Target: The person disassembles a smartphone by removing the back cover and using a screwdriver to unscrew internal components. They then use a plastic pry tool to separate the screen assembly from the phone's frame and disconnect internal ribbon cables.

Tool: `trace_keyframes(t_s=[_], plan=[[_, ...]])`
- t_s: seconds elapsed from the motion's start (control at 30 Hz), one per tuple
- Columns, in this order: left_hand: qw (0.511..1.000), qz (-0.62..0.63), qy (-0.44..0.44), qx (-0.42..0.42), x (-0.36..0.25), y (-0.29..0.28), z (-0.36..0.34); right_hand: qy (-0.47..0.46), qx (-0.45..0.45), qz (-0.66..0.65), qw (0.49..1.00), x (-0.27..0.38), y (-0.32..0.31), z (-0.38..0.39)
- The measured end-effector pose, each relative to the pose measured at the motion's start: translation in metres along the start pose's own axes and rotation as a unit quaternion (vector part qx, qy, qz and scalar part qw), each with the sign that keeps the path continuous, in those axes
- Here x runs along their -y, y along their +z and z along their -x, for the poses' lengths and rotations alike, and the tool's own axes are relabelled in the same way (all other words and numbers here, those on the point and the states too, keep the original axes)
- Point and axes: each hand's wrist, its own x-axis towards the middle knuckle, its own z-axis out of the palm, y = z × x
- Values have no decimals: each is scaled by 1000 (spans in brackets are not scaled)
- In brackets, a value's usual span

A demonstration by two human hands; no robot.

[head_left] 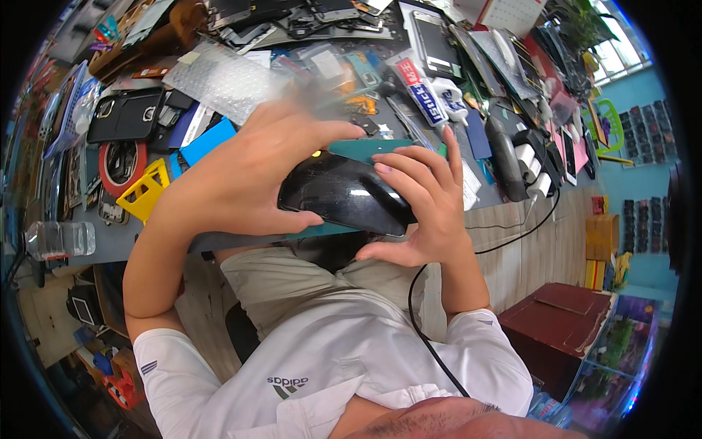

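Observation:
A black smartphone [344, 192], its glossy, scuffed screen facing up, is held tilted between my two hands above a green mat [358, 151]. My left hand [265, 164] grips its left end, thumb along the near edge and fingers toward the far side. Around the right end curls my right hand [428, 197]; its thumb is by the near corner, several fingertips rest at the far edge, and one finger points up and away. A blurred patch by my left fingers hides some detail.
Beyond the mat lie bubble wrap [219, 79], a glue tube [420, 91] and stacked phone parts. Left are a red tape roll [123, 167], a yellow plastic stand [145, 192] and a black phone case [126, 115]. A black cable [523, 240] hangs off the right side.

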Motion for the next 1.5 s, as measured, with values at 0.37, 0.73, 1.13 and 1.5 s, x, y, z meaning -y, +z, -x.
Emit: trace_keyframes(t_s=[0.37, 0.73, 1.13, 1.5], plan=[[1000, 8, 1, -6, 4, 3, 1, 4, 6, -4, 1000, 0, 3, 0], [1000, 0, 13, -7, 3, 2, 0, 6, 12, 2, 1000, 0, 1, 1], [1000, 0, 22, -7, 3, 1, -1, 7, 12, 7, 1000, 0, 0, 2], [1000, 11, 7, 7, 4, 1, 0, 8, 11, 4, 1000, 0, 1, 2]])
